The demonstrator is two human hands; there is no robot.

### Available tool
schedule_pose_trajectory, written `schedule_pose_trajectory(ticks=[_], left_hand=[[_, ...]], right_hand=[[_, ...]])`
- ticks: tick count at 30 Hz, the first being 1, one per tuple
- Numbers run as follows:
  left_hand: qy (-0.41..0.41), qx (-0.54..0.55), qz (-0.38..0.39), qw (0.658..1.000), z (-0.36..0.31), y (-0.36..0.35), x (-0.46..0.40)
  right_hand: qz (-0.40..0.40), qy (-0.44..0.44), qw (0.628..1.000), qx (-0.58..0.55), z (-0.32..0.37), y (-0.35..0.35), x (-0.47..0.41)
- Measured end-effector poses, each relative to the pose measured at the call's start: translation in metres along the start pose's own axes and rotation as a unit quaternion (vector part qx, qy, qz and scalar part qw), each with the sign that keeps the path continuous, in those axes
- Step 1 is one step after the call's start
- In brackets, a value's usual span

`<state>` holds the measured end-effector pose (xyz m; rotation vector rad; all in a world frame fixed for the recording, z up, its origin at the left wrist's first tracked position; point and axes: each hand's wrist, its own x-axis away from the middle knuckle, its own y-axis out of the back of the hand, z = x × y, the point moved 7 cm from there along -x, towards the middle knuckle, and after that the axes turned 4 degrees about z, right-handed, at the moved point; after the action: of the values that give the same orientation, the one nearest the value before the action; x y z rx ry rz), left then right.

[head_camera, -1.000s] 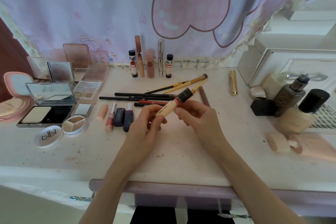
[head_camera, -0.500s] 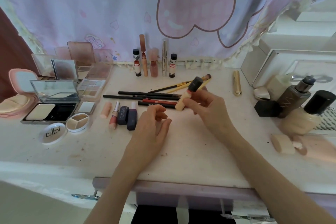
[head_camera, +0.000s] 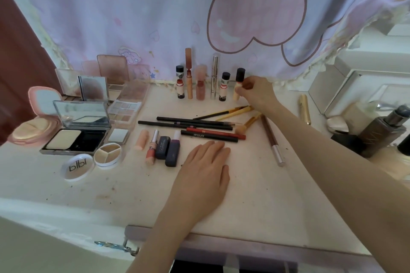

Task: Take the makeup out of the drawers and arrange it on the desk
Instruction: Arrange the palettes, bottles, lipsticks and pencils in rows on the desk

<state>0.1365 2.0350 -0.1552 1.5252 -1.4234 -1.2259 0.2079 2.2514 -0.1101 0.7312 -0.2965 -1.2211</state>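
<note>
My right hand [head_camera: 257, 92] reaches to the back of the desk and pinches a beige concealer tube with a black cap [head_camera: 239, 82]. The tube stands upright at the right end of a row of small bottles and tubes [head_camera: 200, 85] along the curtain. My left hand [head_camera: 203, 166] lies flat on the white desk [head_camera: 255, 195], fingers straight, holding nothing. Black and red pencils [head_camera: 199, 127] and gold-handled brushes [head_camera: 233, 112] lie just beyond it. Lipsticks [head_camera: 163, 147] lie to its left.
Open powder compacts and eyeshadow palettes [head_camera: 77, 126] fill the left side. A gold tube [head_camera: 304, 108] and foundation bottles [head_camera: 381, 131] sit at the right by white drawers [head_camera: 363, 86]. A brown pencil [head_camera: 271, 139] lies right of centre. A drawer edge [head_camera: 221, 241] juts out below.
My right hand carried the concealer tube from the middle of the desk to the back row and stood it upright. My left hand let go and dropped flat on the desk.
</note>
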Motion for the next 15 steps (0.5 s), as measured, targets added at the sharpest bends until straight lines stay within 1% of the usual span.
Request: schedule_pose_trajectory(ticks=[5, 15], left_hand=[[-0.011, -0.017, 0.002, 1.0, 0.003, -0.003, -0.001], [-0.011, -0.027, -0.005, 1.0, 0.003, -0.004, -0.001]], right_hand=[[0.007, 0.007, 0.999, 0.035, 0.001, -0.009, -0.006], [0.009, 0.013, 0.999, 0.033, -0.002, -0.016, -0.005]])
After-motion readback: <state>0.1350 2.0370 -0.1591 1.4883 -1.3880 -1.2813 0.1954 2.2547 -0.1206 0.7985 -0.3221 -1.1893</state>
